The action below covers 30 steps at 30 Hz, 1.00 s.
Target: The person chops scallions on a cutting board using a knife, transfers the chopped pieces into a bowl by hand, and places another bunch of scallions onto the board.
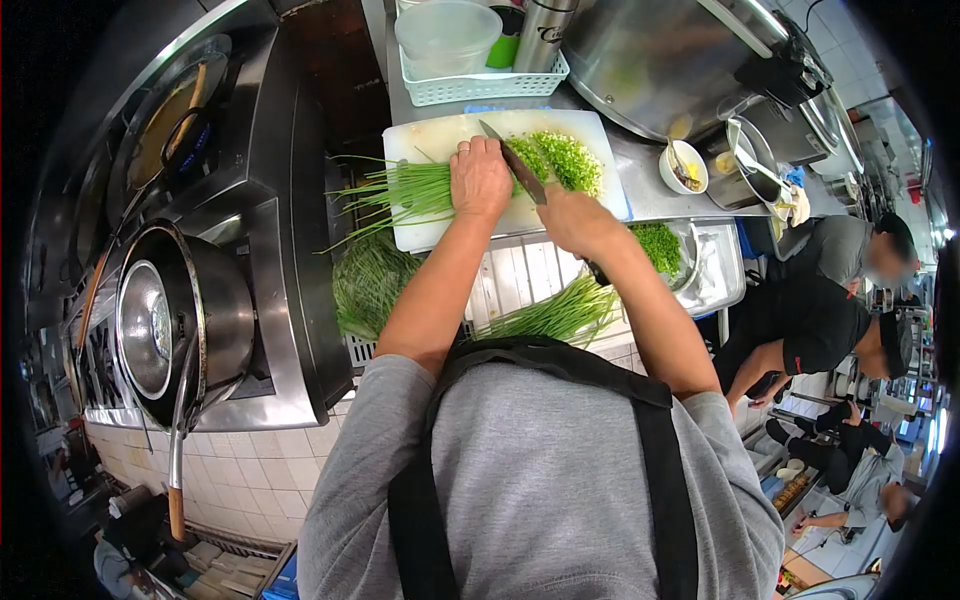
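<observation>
On a white cutting board (430, 236), my left hand (480, 178) presses down on a bunch of long green stalks (415, 190), its fingers curled together. My right hand (575, 218) is wrapped round the handle of a knife (522, 172), whose blade lies beside my left fingertips and points away from me. Finely chopped green pieces (570, 160) are heaped to the right of the blade. More uncut stalks (560, 308) lie below the board, nearer my body, and another leafy bunch (370, 280) is at the lower left.
A stove with a large wok (225, 310) is on the left. Behind the board stand a plastic basket (485, 88) and a big steel pot (650, 65). A bowl (684, 166) and a tray of chopped greens (725, 240) are at the right, with several people beyond.
</observation>
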Available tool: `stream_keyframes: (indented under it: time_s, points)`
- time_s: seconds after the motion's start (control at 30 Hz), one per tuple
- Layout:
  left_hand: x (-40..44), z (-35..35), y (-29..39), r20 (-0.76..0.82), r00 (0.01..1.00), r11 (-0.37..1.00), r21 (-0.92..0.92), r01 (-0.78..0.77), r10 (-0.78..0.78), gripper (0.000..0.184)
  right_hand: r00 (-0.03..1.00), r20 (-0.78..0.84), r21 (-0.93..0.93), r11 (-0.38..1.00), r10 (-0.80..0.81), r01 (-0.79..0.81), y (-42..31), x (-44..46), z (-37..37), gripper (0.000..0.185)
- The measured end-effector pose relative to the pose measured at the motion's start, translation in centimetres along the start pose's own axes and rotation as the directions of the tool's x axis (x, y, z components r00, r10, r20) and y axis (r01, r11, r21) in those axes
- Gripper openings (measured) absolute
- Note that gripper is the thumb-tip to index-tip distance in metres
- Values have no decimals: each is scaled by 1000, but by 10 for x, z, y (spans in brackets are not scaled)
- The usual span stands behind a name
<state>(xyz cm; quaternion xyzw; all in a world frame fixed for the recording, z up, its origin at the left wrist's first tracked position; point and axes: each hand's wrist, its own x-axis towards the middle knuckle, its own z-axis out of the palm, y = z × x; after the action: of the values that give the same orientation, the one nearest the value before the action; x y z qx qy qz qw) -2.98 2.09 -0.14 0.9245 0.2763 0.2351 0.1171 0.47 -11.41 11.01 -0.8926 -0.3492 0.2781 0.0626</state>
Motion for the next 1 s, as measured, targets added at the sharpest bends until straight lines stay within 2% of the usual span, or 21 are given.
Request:
stream_keyframes:
  time_s: [0.07, 0.2, 0.3, 0.33, 0.43, 0.47, 0.57, 0.7, 0.73, 0.83, 0.87, 0.97, 1.0]
  points:
    - [0, -1, 0, 2, 1000, 1000, -3, 2, -2, 16, 972, -200, -96, 990, -122, 104, 19, 12, 42, 27]
    - [-3, -1, -1, 12, 1000, 1000, -7, 3, -3, 16, 920, -332, -31, 978, -206, 208, 30, 44, 63, 27]
    - [3, -3, 1, -10, 1000, 1000, -10, -6, 5, 15, 993, -36, -51, 992, -117, 115, 8, 18, 0, 27]
    - [1, -2, 0, -15, 1000, 1000, -13, 0, 0, 15, 996, 92, -4, 1000, -14, 14, -7, 0, -18, 27]
    - [1, -1, 0, -16, 1000, 1000, -19, 17, -17, 14, 980, -140, -60, 990, -138, 131, 15, 10, 27, 26]
    - [1, -1, 0, -15, 1000, 1000, -19, 22, -22, 14, 969, -205, -69, 990, -135, 123, 19, 20, 49, 26]
    - [0, -1, 0, -22, 1000, 999, -36, 15, -16, 14, 950, -271, 48, 983, -156, 176, 20, 35, 54, 28]
    - [2, 1, 0, -49, 999, 1000, -23, 3, -4, 14, 959, -155, -79, 971, -236, 226, 22, 33, 15, 30]
    - [1, 1, -1, -59, 998, 1000, -21, 5, -6, 14, 996, 17, -7, 996, -93, 93, 4, 12, -8, 31]
    - [-1, 1, 0, -57, 998, 999, -26, 27, -28, 14, 995, 103, 122, 992, 6, -19, -8, -10, -14, 29]
    - [0, 0, 0, -53, 998, 999, -27, 37, -39, 14, 976, -152, -13, 988, -157, 157, 21, 18, 35, 29]
    - [0, -2, 1, -37, 998, 999, -13, 41, -41, 14, 965, -240, 76, 989, -105, 126, 16, 30, 56, 29]
    - [-2, -3, 1, -24, 999, 999, 1, 48, -48, 14, 970, -221, 103, 987, -99, 125, 16, 37, 53, 32]
